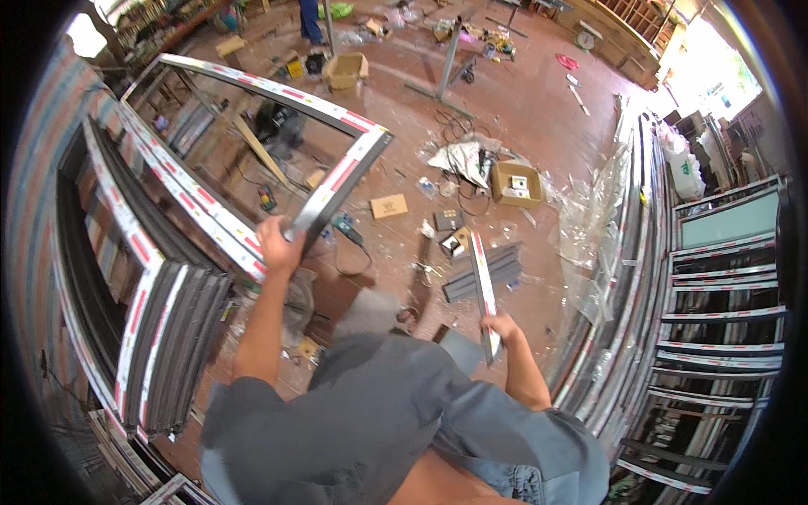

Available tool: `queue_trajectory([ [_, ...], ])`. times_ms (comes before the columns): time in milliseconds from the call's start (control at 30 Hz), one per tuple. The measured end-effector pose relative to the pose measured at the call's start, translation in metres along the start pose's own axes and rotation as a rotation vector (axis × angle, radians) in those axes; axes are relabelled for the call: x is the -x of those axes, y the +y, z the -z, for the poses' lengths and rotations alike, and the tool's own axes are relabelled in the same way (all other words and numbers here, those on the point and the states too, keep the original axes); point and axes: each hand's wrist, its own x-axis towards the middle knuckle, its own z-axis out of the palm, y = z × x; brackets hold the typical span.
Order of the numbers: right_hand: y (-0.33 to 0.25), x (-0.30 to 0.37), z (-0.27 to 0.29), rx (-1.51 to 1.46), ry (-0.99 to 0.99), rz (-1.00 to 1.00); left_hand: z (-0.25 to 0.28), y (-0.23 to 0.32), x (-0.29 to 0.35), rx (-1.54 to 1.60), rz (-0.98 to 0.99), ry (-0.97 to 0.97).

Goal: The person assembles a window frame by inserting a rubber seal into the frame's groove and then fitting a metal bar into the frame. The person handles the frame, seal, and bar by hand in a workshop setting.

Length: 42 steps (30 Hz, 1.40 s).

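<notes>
My left hand point(279, 244) is closed around the near end of a bar of a large rectangular window frame point(345, 177). The frame is dark metal with white and red protective tape, and it stands tilted at my left. A short straight metal profile point(482, 278) with the same tape is in my right hand point(502, 326), gripped near its lower end and pointing away from me. Beyond my left hand, a power drill point(347, 227) lies on the floor. Several dark flat strips point(507, 271) rest on the floor behind the profile.
Several similar frames point(181, 337) lean stacked at the left. Long wrapped profiles point(619, 278) line the right side, beside a rack of frames point(720, 345). An open cardboard box point(515, 185), a small carton point(389, 206) and a metal stand point(450, 63) are ahead. A person's leg point(310, 21) shows far off.
</notes>
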Motion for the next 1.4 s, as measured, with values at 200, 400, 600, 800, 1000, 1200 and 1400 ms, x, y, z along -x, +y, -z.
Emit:
queue_trajectory([
  [200,-0.269,-0.041,0.027,-0.760,-0.578,0.249,-0.109,-0.023,-0.104,-0.074,0.342,-0.061],
  [400,-0.426,-0.150,0.082,-0.578,-0.485,0.353,-0.254,-0.052,-0.275,0.102,0.560,0.113],
  [600,-0.494,-0.273,0.164,-0.446,-0.359,0.038,-0.321,-0.002,-0.417,0.138,0.899,-0.013],
  [800,-0.526,-0.397,0.216,-0.273,-0.144,-0.226,-0.321,0.013,-0.465,-0.137,1.001,0.004],
  [1000,-0.606,-0.538,0.246,0.394,0.027,-0.447,-0.334,0.011,-0.467,-0.221,1.028,0.092],
  [1200,-0.735,-0.758,0.241,1.025,-0.248,-0.427,-0.339,0.021,-0.494,-0.394,1.063,0.145],
  [1400,-0.962,-0.942,0.158,1.037,-0.180,0.332,-0.357,0.022,-0.530,-0.545,1.386,0.218],
])
